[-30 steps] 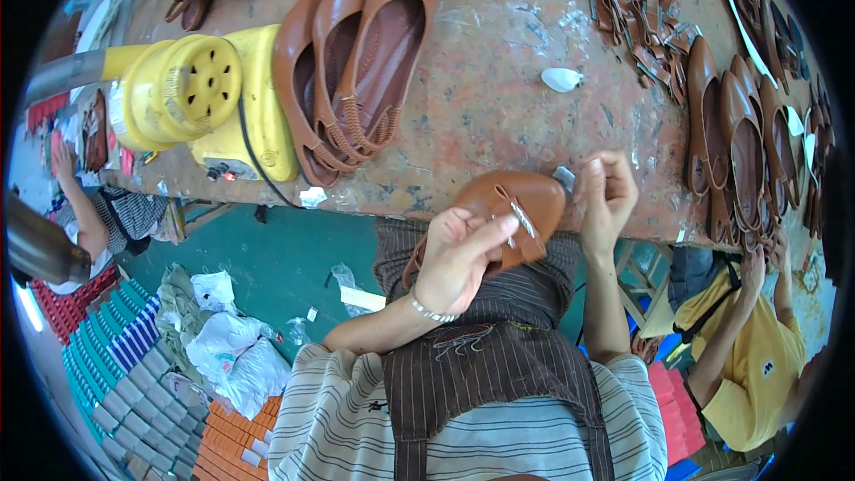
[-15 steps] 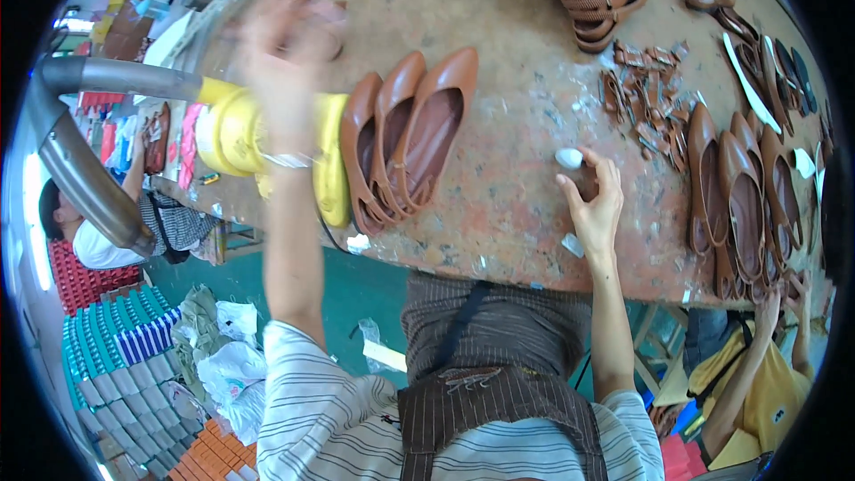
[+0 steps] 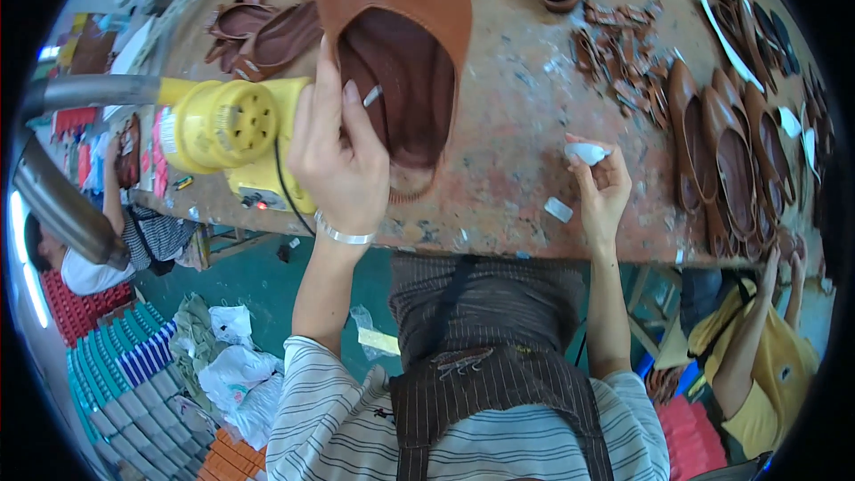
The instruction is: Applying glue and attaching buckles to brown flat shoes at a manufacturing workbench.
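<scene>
Brown leather flat shoe point(image 3: 401, 44), pointed toe away from me, sits in my left hand point(image 3: 343, 160): fingers curled over the heel end, thumb along its side, so the open inside with its dark lining faces up at me. I hold it lifted above the near-left part of the tabletop point(image 3: 525, 169), just beside the yellow plastic machine with the round perforated face point(image 3: 223, 129). A small pale sliver lies inside the shoe near my fingertips; I cannot tell what it is.

My right hand point(image 3: 601, 187) is narrowed to a pinch on a small white oval piece point(image 3: 586, 152), close to the near edge of the tabletop, with another small white scrap point(image 3: 558, 209) lying just beside it.

Toward the right edge stands a row of finished brown flats point(image 3: 726, 160), with leather offcuts point(image 3: 623, 62) scattered behind them.

My grip is only on the heel, so I judge the toe could tip down and knock the machine. The white piece is held by fingertips alone near the edge; a loosened pinch would likely drop it to the floor.
</scene>
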`<state>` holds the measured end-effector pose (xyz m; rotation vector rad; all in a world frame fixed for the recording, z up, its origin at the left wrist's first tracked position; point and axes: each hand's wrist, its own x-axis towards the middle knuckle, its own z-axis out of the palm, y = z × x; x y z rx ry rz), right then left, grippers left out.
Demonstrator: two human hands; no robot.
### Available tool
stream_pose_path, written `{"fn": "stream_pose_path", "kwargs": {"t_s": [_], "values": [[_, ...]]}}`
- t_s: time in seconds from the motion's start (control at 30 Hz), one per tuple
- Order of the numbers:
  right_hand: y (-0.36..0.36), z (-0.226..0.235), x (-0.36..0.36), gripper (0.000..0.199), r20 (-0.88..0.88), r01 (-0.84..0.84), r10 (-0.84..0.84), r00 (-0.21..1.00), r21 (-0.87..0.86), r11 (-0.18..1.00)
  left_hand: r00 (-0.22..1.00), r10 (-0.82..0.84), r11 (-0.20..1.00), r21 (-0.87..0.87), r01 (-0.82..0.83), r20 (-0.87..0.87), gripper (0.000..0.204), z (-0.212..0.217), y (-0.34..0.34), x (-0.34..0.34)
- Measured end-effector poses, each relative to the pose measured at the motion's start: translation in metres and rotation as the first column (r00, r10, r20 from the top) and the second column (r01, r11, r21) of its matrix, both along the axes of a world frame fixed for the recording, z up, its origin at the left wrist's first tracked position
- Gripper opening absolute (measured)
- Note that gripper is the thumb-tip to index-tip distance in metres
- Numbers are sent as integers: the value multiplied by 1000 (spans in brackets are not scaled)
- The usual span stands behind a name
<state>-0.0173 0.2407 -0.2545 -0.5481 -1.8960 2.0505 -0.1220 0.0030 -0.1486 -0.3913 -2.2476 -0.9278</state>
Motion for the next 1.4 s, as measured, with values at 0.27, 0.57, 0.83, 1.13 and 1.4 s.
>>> {"fn": "stream_pose_path", "kwargs": {"t_s": [0.27,0.57,0.83,1.13,1.4], "values": [[-2,12,39,22,74,-109,99,992,137,985,685,-181,949,-58,310,705,43,-83,-5,136],[-16,24,38,26,95,-321,330,939,588,743,390,-597,718,684,-129,701,42,-62,27,156],[-24,22,30,28,114,-353,383,917,680,642,546,-821,-279,714,-642,169,38,-98,60,139],[-23,22,20,24,175,-412,447,877,752,514,560,-811,-287,722,-630,166,40,-101,63,141],[-23,26,13,19,227,-455,469,853,764,457,577,-806,-299,747,-593,135,43,-103,65,143]]}}
